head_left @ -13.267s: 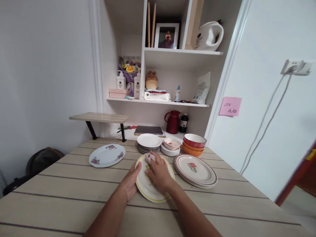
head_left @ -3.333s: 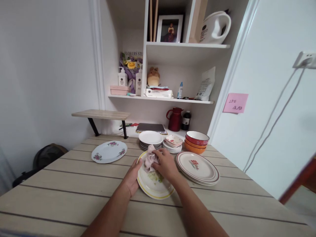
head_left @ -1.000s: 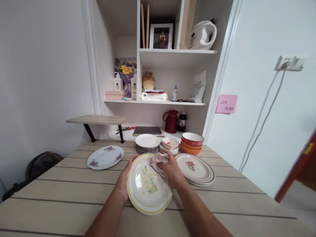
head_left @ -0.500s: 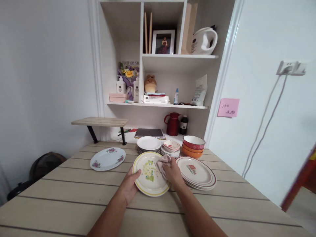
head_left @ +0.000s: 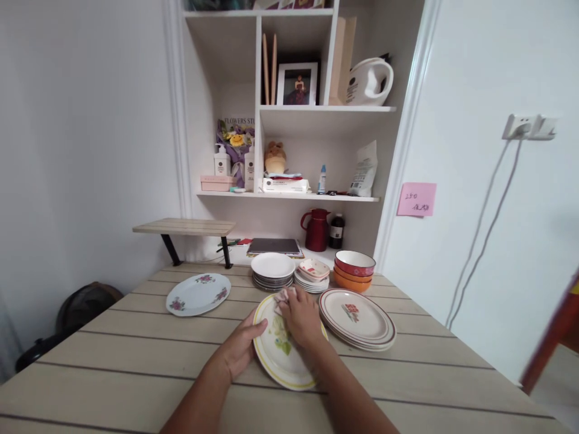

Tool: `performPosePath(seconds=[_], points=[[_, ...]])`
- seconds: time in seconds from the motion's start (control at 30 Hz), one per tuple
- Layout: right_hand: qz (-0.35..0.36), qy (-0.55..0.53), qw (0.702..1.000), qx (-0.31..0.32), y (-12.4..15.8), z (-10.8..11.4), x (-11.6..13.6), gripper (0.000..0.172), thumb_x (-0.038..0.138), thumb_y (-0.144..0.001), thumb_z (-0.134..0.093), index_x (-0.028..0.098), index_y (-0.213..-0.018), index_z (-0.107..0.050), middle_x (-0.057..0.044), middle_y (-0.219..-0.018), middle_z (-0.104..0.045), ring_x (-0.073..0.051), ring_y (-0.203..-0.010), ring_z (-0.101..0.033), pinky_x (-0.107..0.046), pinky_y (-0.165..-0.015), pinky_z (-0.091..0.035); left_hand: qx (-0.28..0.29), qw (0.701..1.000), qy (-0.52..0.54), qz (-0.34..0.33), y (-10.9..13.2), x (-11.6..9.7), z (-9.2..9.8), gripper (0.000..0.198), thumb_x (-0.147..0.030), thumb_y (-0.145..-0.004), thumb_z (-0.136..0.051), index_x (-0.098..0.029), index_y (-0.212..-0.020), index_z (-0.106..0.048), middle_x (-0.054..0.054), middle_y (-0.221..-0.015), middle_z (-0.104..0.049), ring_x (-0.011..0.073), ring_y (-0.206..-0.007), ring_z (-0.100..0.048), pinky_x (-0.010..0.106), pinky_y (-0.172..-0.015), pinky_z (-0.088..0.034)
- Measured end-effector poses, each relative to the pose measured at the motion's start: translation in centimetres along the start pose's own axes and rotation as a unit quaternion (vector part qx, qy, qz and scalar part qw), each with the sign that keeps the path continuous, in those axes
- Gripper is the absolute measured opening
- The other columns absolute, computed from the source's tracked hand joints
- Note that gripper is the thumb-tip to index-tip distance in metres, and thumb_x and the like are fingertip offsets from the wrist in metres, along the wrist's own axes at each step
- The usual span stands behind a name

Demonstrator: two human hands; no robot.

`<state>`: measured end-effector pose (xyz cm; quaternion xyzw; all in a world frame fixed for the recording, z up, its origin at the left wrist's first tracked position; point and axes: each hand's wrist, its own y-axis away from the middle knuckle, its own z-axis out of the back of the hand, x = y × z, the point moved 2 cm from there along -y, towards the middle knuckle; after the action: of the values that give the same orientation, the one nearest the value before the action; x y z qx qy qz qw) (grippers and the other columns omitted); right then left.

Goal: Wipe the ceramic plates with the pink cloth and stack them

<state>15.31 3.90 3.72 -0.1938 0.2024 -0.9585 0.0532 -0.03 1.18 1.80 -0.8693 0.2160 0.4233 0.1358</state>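
My left hand (head_left: 244, 348) grips the left rim of a yellow-rimmed plate (head_left: 274, 361) with a green leafy print, tilted above the table, thumb on its face. My right hand (head_left: 302, 317) presses a crumpled pinkish cloth (head_left: 281, 299) against the plate's upper part, covering some of the print. Just right of the plate lies a stack of oval red-rimmed plates (head_left: 362, 319). On the left, a white oval plate with pink flowers (head_left: 198, 294) rests by itself on the table.
Along the back stand a pile of white plates (head_left: 272, 265), small dishes (head_left: 313, 270) and stacked red and orange bowls (head_left: 354, 270). A raised wooden stand (head_left: 185, 227) is at the back left. Behind are a red jug (head_left: 316, 230) and a dark bottle (head_left: 336, 231).
My right hand and the cloth have moved from the plate's right edge to its upper part. The plate has turned and shifted slightly right and nearer.
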Motion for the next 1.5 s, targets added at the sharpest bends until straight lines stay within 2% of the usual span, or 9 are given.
performPosePath(seconds=[0.23,0.4,0.6,0.73,0.87,1.0,1.2,1.37,1.5], points=[[0.253,-0.099,0.954,0.124,2.2,0.2,4.6,0.052,0.037,-0.096,-0.042,0.02,-0.145,-0.039,-0.009,-0.154,-0.034,-0.027,-0.144,-0.019,-0.047,-0.116,-0.021,-0.048,0.996,0.073,-0.011,-0.2,-0.1,-0.2,0.065,-0.061,-0.084,-0.049,-0.015,-0.13,-0.056,0.016,-0.119,-0.069,0.0262,-0.118,-0.06,0.039,-0.107,-0.038],[0.324,-0.123,0.915,0.206,3.8,0.2,4.1,0.071,0.033,-0.087,-0.054,0.013,-0.15,-0.028,-0.014,-0.158,-0.02,-0.027,-0.147,-0.011,-0.043,-0.119,-0.016,-0.123,0.988,0.092,0.02,0.4,-0.5,0.1,0.08,-0.072,-0.08,-0.036,-0.01,-0.125,-0.059,0.02,-0.109,-0.072,0.0299,-0.107,-0.066,0.043,-0.098,-0.046],[0.368,-0.145,0.877,0.273,3.7,0.8,2.1,0.061,0.031,-0.086,-0.057,0.023,-0.145,-0.041,-0.008,-0.159,-0.019,-0.025,-0.147,-0.013,-0.043,-0.118,-0.017,-0.107,0.989,0.075,0.067,0.3,-0.2,0.3,0.076,-0.07,-0.08,-0.044,-0.01,-0.123,-0.061,0.019,-0.1,-0.074,0.0304,-0.097,-0.07,0.043,-0.087,-0.052],[0.328,-0.135,0.893,0.277,2.7,1.1,0.3,0.058,0.035,-0.088,-0.056,0.028,-0.144,-0.043,-0.006,-0.16,-0.016,-0.025,-0.146,-0.016,-0.04,-0.117,-0.019,-0.07,0.992,0.082,0.058,-0.2,-0.1,0.6,0.068,-0.06,-0.084,-0.051,-0.01,-0.129,-0.057,0.018,-0.111,-0.072,0.0298,-0.107,-0.066,0.042,-0.096,-0.048],[0.158,-0.05,0.969,0.183,1.3,0.6,-2.5,0.053,0.035,-0.094,-0.043,0.019,-0.144,-0.041,-0.013,-0.159,-0.019,-0.027,-0.145,-0.021,-0.044,-0.115,-0.023,-0.085,0.99,0.112,0.017,-0.3,-0.4,0.5,0.061,-0.051,-0.087,-0.052,-0.013,-0.135,-0.052,0.016,-0.122,-0.067,0.0277,-0.117,-0.06,0.04,-0.105,-0.04],[0.043,0.015,0.992,0.12,0.9,0.1,-3.1,0.058,0.034,-0.095,-0.04,0.022,-0.15,-0.03,-0.013,-0.157,-0.023,-0.03,-0.143,-0.025,-0.048,-0.112,-0.028,-0.109,0.988,0.106,-0.005,-0.1,-0.7,0.1,0.057,-0.042,-0.087,-0.057,-0.016,-0.137,-0.05,0.013,-0.126,-0.066,0.0267,-0.12,-0.058,0.04,-0.108,-0.038],[0.134,-0.107,0.96,0.22,2.4,0.6,0.0,0.085,0.034,-0.08,-0.059,0.025,-0.153,-0.017,-0.009,-0.161,-0.007,-0.03,-0.147,-0.009,-0.05,-0.116,-0.016,-0.094,0.99,0.106,0.007,-0.4,-0.3,0.6,0.055,-0.041,-0.087,-0.057,-0.014,-0.134,-0.053,0.015,-0.122,-0.068,0.0271,-0.114,-0.062,0.041,-0.104,-0.042],[0.17,-0.253,0.914,0.268,2.5,2.4,0.0,0.105,0.013,-0.066,-0.057,0.024,-0.154,-0.002,-0.008,-0.161,-0.008,-0.023,-0.146,-0.015,-0.042,-0.116,-0.021,-0.115,0.988,0.099,-0.006,-0.5,-0.2,1.1,0.048,-0.027,-0.084,-0.064,-0.012,-0.129,-0.057,0.015,-0.119,-0.069,0.026,-0.11,-0.065,0.038,-0.101,-0.045],[0.188,-0.203,0.921,0.275,2.1,3.5,-1.2,0.077,0.009,-0.067,-0.052,0.025,-0.143,-0.044,-0.007,-0.149,-0.037,-0.023,-0.135,-0.036,-0.036,-0.112,-0.029,-0.119,0.989,0.087,-0.003,-0.3,-0.2,1.1,0.045,-0.024,-0.083,-0.064,-0.01,-0.125,-0.059,0.016,-0.112,-0.072,0.0269,-0.105,-0.067,0.04,-0.098,-0.048]])
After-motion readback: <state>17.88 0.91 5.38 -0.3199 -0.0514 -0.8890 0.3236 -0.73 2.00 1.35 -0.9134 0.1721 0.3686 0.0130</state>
